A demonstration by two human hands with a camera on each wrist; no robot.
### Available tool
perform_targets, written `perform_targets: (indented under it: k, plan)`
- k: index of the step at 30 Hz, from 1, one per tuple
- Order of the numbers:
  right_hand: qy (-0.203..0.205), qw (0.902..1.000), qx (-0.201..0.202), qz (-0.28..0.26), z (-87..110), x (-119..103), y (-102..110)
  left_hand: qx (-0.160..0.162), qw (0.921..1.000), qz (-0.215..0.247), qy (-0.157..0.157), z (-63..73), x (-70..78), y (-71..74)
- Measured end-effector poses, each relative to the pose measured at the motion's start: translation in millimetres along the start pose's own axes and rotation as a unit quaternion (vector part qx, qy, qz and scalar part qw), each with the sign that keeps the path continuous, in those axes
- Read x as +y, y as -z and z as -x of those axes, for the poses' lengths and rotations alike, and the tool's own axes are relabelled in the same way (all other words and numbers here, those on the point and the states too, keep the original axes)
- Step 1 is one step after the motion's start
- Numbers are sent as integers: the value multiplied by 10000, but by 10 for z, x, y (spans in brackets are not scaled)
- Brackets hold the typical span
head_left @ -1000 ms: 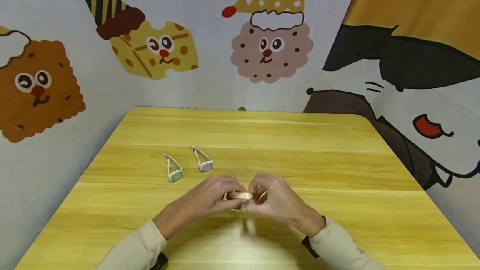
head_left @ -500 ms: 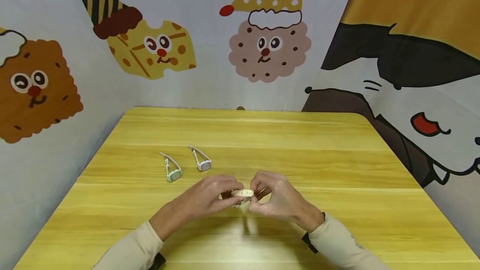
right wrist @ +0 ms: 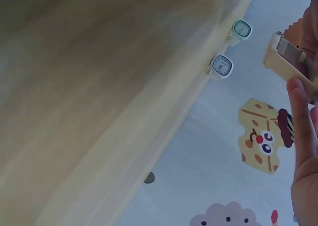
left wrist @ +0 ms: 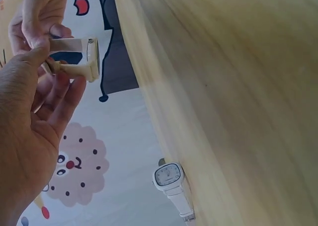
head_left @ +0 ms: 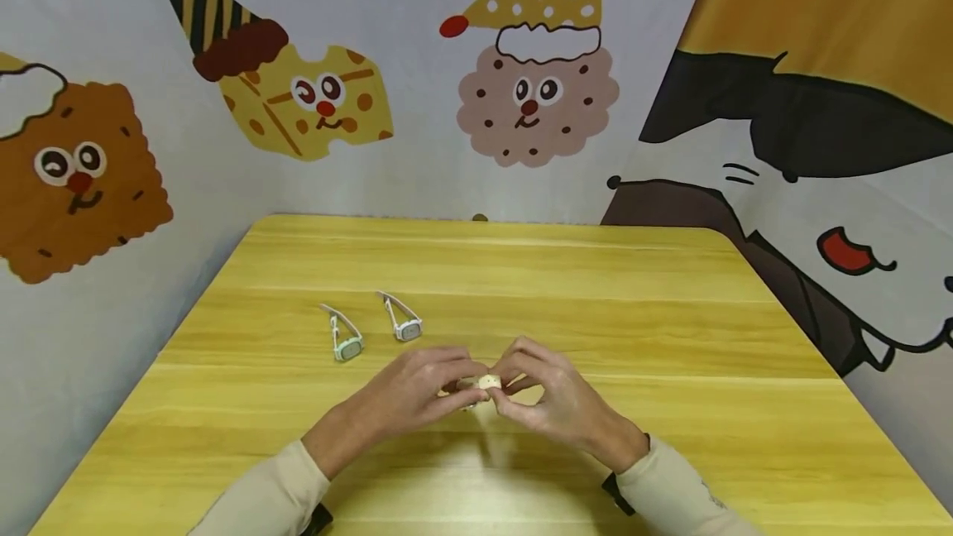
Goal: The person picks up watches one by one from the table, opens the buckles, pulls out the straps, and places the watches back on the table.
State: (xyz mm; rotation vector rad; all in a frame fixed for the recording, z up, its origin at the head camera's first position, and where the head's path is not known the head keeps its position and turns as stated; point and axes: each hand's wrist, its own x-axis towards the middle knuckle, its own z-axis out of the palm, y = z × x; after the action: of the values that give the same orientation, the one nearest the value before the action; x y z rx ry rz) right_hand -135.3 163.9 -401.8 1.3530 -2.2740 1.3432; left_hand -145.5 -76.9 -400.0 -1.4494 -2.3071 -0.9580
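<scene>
Between the two hands, above the table, is a cream wristwatch (left wrist: 75, 72) with its strap bent into a loop. My left hand (head_left: 405, 391) pinches the strap between thumb and fingers from the left. From the right, my right hand (head_left: 554, 391) pinches the strap end. In the left wrist view the watch case (left wrist: 93, 59) faces away from the hands, its dial seen edge-on. The fingers hide the place where the strap ends meet, so I cannot tell whether it is buckled.
Two more watches lie on the wooden table (head_left: 633, 304), beyond the left hand: a pale green watch (head_left: 348, 348) and a white watch (head_left: 408, 329). Behind the table hangs a cloth (head_left: 424, 180) printed with cartoon figures.
The hands have drawn slightly closer together at the strap. The right fingers reach further over it, and less of the strap shows. The two watches on the table stay put.
</scene>
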Motion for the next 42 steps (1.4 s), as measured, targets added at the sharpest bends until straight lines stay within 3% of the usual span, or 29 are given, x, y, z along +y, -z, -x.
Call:
perform_targets:
  k: [5,9,15,22,27,32,35,42]
  plan:
    - [-241,9994,-118,-209,-4,-28,-17,149,9996,200,148,38,-16,-2]
    - [-381,9990,22,-235,-1,-56,-36,239,9982,419,354,47,-31,13]
    - [-413,9985,179,-303,-11,-68,-54,213,9970,482,572,48,-38,38]
    - [-484,9973,275,-484,-20,-71,-67,226,9969,438,619,60,-51,50]
    - [-631,9957,345,-575,18,-71,-86,149,9958,667,604,60,-50,40]
    - [-669,9950,462,-588,41,-75,-112,27,9931,866,795,60,-39,40]
    - [-642,9953,511,-523,26,-70,-113,8,9940,732,815,55,-29,54]
    - [-407,9978,337,-407,-52,-45,-89,33,9980,-83,629,59,-9,74]
